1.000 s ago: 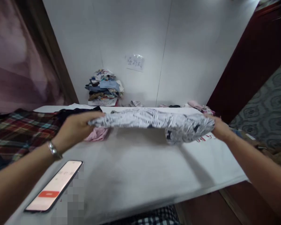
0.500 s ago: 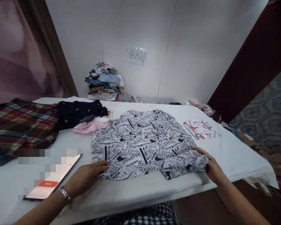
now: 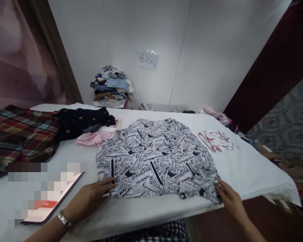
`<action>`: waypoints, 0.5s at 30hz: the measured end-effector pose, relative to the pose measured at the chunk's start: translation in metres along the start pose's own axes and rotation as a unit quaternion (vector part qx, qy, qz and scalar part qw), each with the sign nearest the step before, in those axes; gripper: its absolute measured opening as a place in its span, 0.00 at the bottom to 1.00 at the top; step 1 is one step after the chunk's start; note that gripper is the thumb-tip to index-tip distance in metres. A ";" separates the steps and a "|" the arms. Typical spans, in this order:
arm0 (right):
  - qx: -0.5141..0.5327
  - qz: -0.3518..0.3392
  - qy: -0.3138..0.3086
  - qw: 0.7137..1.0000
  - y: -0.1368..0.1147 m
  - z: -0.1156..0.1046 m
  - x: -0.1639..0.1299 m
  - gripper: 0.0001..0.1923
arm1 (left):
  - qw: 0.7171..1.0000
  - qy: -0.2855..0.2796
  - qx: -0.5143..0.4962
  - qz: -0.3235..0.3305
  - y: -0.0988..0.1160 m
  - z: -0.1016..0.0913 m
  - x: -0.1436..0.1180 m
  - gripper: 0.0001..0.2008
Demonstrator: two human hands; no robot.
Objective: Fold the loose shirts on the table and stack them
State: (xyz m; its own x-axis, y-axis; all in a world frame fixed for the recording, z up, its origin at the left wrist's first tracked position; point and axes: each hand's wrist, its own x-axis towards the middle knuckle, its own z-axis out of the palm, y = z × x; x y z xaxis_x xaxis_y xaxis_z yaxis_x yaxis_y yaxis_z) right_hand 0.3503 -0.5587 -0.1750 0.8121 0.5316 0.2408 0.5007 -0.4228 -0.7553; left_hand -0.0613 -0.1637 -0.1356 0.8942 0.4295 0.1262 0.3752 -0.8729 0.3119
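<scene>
A white shirt with black newspaper print (image 3: 154,158) lies spread flat on the white table (image 3: 247,168). My left hand (image 3: 91,198) pinches its near left hem corner. At the near right corner, by the table's front edge, my right hand (image 3: 228,198) grips the hem. Both hands hold the fabric down against the table.
A phone (image 3: 47,205) lies at the front left. Behind the shirt sit a pink garment (image 3: 93,137), a dark dotted garment (image 3: 83,121) and a red plaid one (image 3: 17,134). A red-printed white piece (image 3: 217,141) lies to the right. A clothes pile (image 3: 112,87) stands by the wall.
The shirt was held up stretched between both hands, then came down flat on the table. Both hands drew its near hem toward the front edge and spread it wider.
</scene>
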 end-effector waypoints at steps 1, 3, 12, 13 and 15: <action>0.018 0.024 0.028 0.999 -0.004 -0.008 0.005 0.25 | 1.000 0.002 -0.004 0.014 0.001 0.000 0.001 0.24; 0.048 0.058 0.090 0.993 -0.019 -0.025 0.014 0.24 | 0.999 -0.014 -0.017 0.038 0.005 -0.004 0.002 0.24; 0.144 0.109 0.070 0.981 -0.068 -0.052 0.027 0.22 | 0.996 -0.063 -0.058 0.011 0.016 -0.015 -0.003 0.21; 0.149 0.112 0.072 0.980 -0.069 -0.051 0.026 0.22 | 0.995 -0.067 -0.068 0.004 0.015 -0.014 -0.004 0.21; 0.151 0.120 0.060 0.979 -0.075 -0.049 0.028 0.22 | 0.993 -0.077 -0.092 -0.016 0.013 -0.014 -0.003 0.20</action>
State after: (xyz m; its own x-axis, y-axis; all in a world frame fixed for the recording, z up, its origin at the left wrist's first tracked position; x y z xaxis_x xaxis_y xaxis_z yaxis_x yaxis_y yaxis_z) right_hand 0.3507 -0.5478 -0.0820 0.9341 0.3456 0.0899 0.1941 -0.2801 -0.9401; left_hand -0.0627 -0.1732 -0.1189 0.9147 0.4033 -0.0281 0.3660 -0.7965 0.4813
